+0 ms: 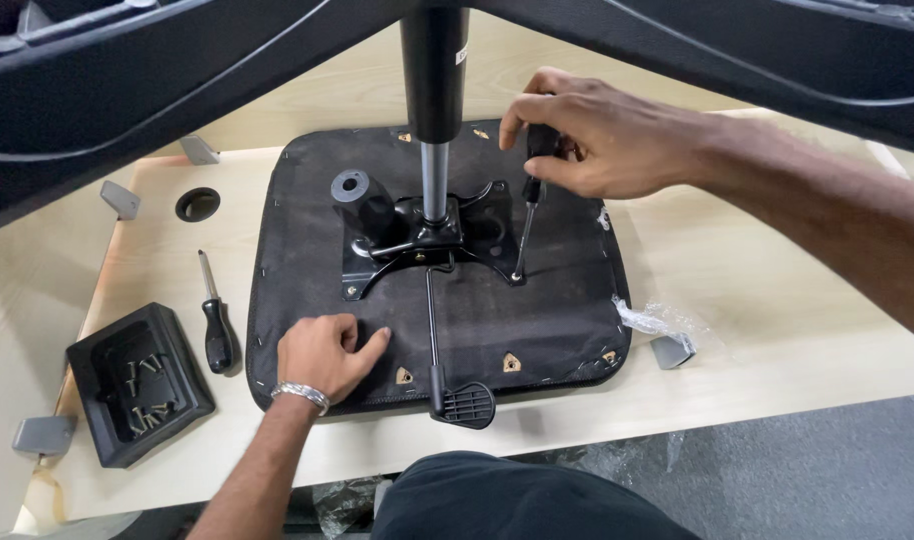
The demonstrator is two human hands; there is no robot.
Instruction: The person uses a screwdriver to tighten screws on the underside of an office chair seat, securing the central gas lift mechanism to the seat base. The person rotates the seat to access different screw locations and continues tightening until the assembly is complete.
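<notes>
Pale wooden tabletop [757, 330] carries an upturned black fabric-covered chair seat [307, 250], with grey carpet showing past the near edge. Bolted to the seat's middle is a black metal tilt mechanism plate [402, 225], from which a black-and-chrome gas cylinder [434, 100] rises toward the chair base arms overhead.

The right hand [597, 140] is closed around the black handle of a slim-shafted screwdriver [527, 215], its tip set down at the plate's right near corner, just below the hand. The left hand [327, 352] lies flat and loosely curled on the seat's near left part, holding nothing, apparently steadying the seat.

By my reading, a corner screw of the plate is being driven. That calls for the tip kept square in the screw head, firm downward pressure, and the seat held from turning.

Left of the left hand lies a second black-handled screwdriver [215, 320]. Further left sits an open black plastic moulded tray [182, 375] holding a loose heap of dark screws [145, 390]. A black tilt lever with ribbed paddle [462, 400] reaches toward the table edge, right of the left hand. Crumpled clear plastic wrap [657, 320] lies beyond the seat's right edge.
</notes>
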